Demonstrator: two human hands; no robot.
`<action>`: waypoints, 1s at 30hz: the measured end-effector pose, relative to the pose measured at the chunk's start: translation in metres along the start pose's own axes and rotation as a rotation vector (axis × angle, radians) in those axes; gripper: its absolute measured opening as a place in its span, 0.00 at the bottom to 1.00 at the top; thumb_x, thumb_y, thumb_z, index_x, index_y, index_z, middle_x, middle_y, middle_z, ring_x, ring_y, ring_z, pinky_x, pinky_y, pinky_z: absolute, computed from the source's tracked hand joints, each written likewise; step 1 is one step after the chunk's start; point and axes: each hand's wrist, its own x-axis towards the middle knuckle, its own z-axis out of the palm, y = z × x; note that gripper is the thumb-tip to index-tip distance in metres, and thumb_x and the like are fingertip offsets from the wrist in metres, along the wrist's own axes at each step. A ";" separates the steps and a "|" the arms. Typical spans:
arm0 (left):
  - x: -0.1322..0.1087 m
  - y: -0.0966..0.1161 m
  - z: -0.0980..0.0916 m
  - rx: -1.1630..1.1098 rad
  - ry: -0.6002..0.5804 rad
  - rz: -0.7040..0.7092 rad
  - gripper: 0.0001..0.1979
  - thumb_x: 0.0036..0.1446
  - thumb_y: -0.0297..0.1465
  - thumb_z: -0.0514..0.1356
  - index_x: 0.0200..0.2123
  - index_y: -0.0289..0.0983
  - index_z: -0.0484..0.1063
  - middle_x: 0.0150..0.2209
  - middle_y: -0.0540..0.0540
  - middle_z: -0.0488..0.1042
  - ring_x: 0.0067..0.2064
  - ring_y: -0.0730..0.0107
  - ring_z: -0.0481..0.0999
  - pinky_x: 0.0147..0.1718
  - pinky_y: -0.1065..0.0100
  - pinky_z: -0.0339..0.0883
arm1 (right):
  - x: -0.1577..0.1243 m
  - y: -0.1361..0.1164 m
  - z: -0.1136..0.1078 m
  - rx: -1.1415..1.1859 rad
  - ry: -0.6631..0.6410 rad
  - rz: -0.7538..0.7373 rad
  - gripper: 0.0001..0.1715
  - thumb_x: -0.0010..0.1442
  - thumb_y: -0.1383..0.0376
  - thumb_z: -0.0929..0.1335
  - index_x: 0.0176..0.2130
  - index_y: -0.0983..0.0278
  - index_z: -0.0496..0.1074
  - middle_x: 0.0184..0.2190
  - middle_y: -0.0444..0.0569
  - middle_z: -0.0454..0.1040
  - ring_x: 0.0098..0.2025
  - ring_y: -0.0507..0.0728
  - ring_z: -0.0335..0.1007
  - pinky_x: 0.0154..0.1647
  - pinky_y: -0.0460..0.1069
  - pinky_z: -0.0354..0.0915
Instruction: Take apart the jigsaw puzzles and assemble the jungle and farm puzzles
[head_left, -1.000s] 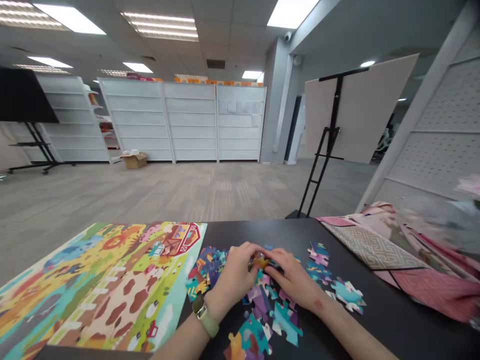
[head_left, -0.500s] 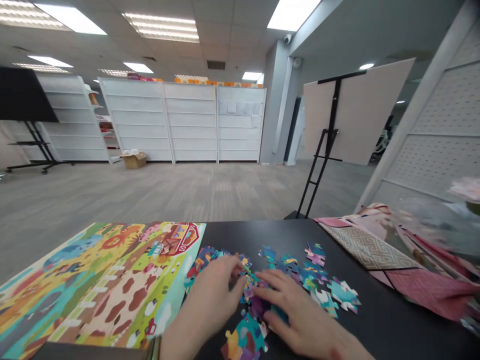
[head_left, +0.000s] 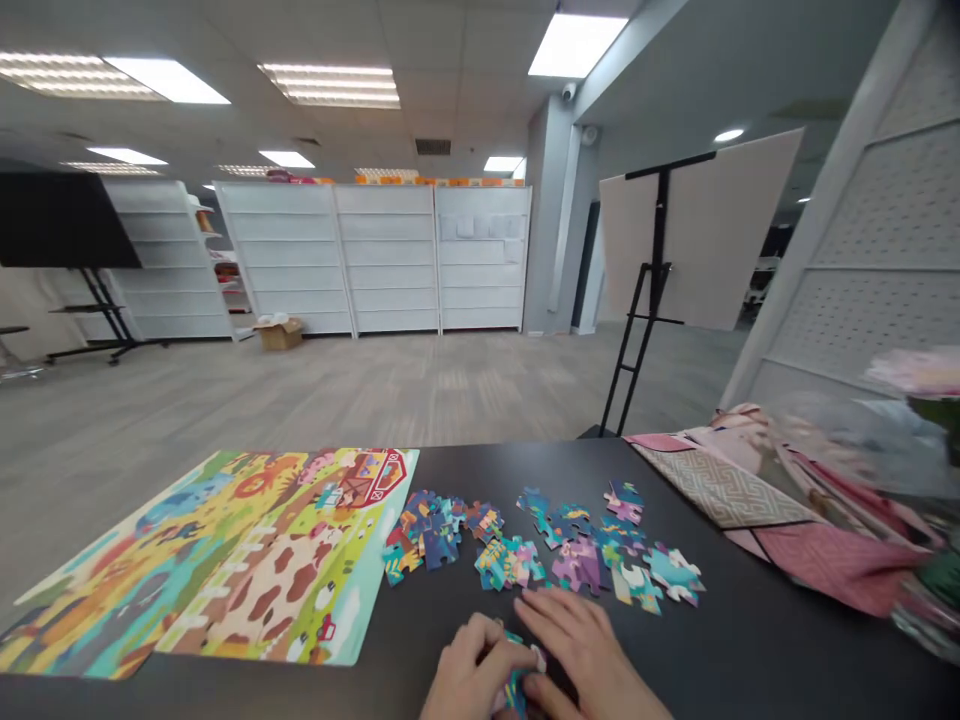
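Observation:
Both hands are close together at the near edge of the black table. My left hand has its fingers curled round some colourful jigsaw pieces, mostly hidden under the fingers. From the other side, my right hand holds the same pieces, its fingers bent over them and its thumb low. Just beyond, a teal and pink cluster of jigsaw pieces lies flat. Left of it is a dark blue and orange group of pieces, and to the right lie purple pieces and teal-white pieces.
Two bright animal-picture sheets, a farm one and a jungle one, cover the table's left side. A pink patterned cloth lies at the right edge. Beyond the table stand an easel board and white shelving.
My hands have drawn back towards me from the middle clusters, uncovering them. They now hold pieces at the near edge. The view has shifted slightly.

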 end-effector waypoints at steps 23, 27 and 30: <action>0.002 -0.039 -0.038 -0.003 0.013 0.206 0.21 0.47 0.25 0.63 0.46 0.46 0.75 0.52 0.45 0.76 0.52 0.57 0.75 0.49 0.62 0.68 | 0.047 -0.028 -0.011 0.175 0.021 0.048 0.24 0.59 0.70 0.67 0.54 0.55 0.74 0.52 0.50 0.75 0.57 0.62 0.67 0.59 0.58 0.62; -0.012 -0.056 -0.043 -0.128 0.128 0.195 0.15 0.55 0.29 0.59 0.47 0.44 0.73 0.53 0.41 0.75 0.53 0.58 0.75 0.49 0.64 0.71 | 0.024 -0.016 -0.018 0.201 0.045 0.033 0.19 0.59 0.72 0.65 0.48 0.57 0.75 0.43 0.48 0.75 0.49 0.60 0.70 0.53 0.55 0.66; -0.009 -0.057 -0.033 -0.168 0.053 0.233 0.13 0.58 0.31 0.60 0.47 0.44 0.72 0.50 0.43 0.76 0.52 0.60 0.76 0.49 0.66 0.71 | 0.011 0.005 -0.020 0.081 0.082 0.054 0.16 0.61 0.71 0.63 0.44 0.58 0.76 0.44 0.51 0.74 0.48 0.61 0.71 0.52 0.57 0.67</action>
